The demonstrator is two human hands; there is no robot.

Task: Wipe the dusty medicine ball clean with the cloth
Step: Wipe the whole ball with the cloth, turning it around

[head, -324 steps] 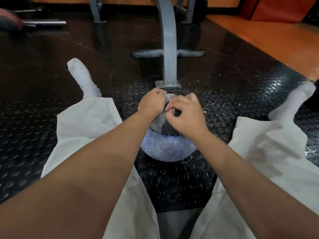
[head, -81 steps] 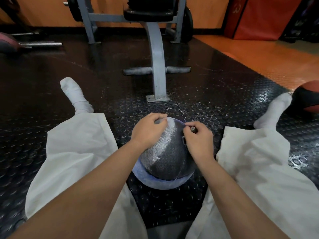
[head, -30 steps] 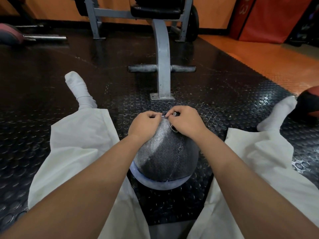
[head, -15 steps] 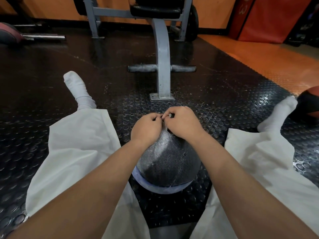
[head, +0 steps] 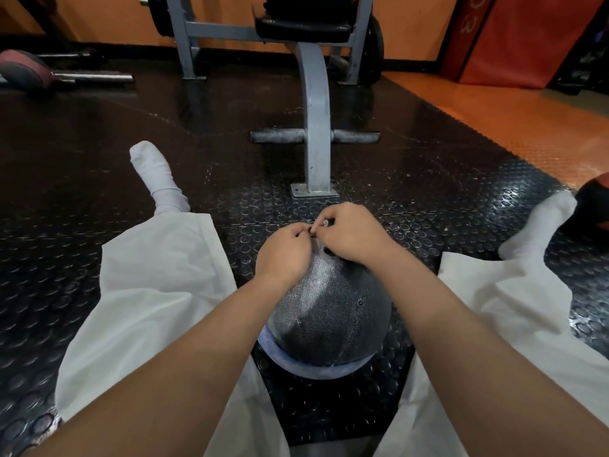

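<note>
The right hand (head: 352, 235) is clenched at the top of the medicine ball (head: 329, 311), and a small pale scrap (head: 324, 223) is pinched between its thumb and fingertips; whether this is cloth cannot be told. The left hand (head: 285, 250) is laid just beside it with its fingers curled and its fingertips brought against those of the right hand. Whether the scrap is gripped by the left hand as well cannot be told. Both wrists are rested on the ball's upper curve.

The ball, dark grey and dimpled with a blue band around its lower part, is set on the black studded rubber floor (head: 428, 192) between the person's spread legs. The legs are clothed in white trousers (head: 148, 291), and a white sock (head: 155, 176) is seen on the left foot and another (head: 540, 225) on the right.

Straight beyond the ball, the grey curved post of a gym bench (head: 317, 127) is bolted to the floor. A red and black ball (head: 593, 206) is cut off by the right edge, next to the right foot. Orange flooring (head: 510, 120) is laid further right, a red pad (head: 527, 37) is stood at the back, and a barbell (head: 92, 75) is left lying at the far left.
</note>
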